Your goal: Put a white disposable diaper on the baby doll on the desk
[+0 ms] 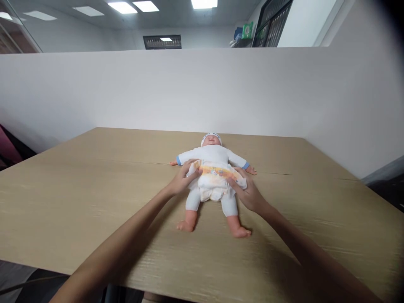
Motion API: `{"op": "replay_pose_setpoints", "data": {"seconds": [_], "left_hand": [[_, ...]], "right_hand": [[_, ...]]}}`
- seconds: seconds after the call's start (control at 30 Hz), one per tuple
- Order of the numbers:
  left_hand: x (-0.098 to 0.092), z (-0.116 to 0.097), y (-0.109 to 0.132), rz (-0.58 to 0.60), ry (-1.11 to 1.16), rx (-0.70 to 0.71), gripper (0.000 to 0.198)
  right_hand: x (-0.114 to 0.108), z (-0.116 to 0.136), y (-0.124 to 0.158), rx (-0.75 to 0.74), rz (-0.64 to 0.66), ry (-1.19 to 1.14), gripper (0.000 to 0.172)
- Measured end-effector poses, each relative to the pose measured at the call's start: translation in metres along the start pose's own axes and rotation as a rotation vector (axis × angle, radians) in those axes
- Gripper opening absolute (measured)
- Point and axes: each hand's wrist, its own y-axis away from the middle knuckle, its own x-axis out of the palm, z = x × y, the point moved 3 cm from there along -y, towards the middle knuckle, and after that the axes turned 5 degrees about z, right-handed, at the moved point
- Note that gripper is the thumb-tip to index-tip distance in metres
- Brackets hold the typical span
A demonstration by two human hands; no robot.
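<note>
A baby doll [212, 156] in a white suit and cap lies on its back in the middle of the wooden table [94, 189], head away from me. A white diaper [214, 181] with an orange patterned band sits around its hips. My left hand [183, 179] pinches the diaper's left side tab at the doll's waist. My right hand [248, 191] grips the diaper's right side against the doll's hip. Both hands have their fingers closed on the diaper.
White partition walls [189, 88] rise behind the table and along its right side. The table's front edge runs close to my body. A dark floor area [388, 185] shows at the far right.
</note>
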Motion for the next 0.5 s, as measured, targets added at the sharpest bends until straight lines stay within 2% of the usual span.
{"op": "replay_pose_setpoints", "data": {"seconds": [0.17,0.3,0.4,0.5], "left_hand": [[0.002,0.025,-0.035,-0.077,0.239,-0.212,0.048],[0.002,0.038,-0.061,-0.117,0.343,-0.263,0.051],[0.004,0.047,-0.074,-0.12,0.507,-0.313,0.048],[0.008,0.051,-0.075,-0.135,0.579,-0.375,0.046]], "right_hand": [[0.0,-0.033,-0.045,0.157,-0.075,-0.206,0.046],[0.0,-0.065,-0.076,0.263,-0.129,-0.366,0.05],[0.006,-0.081,-0.09,0.301,-0.122,-0.472,0.049],[0.013,-0.088,-0.092,0.323,-0.107,-0.56,0.043]]}}
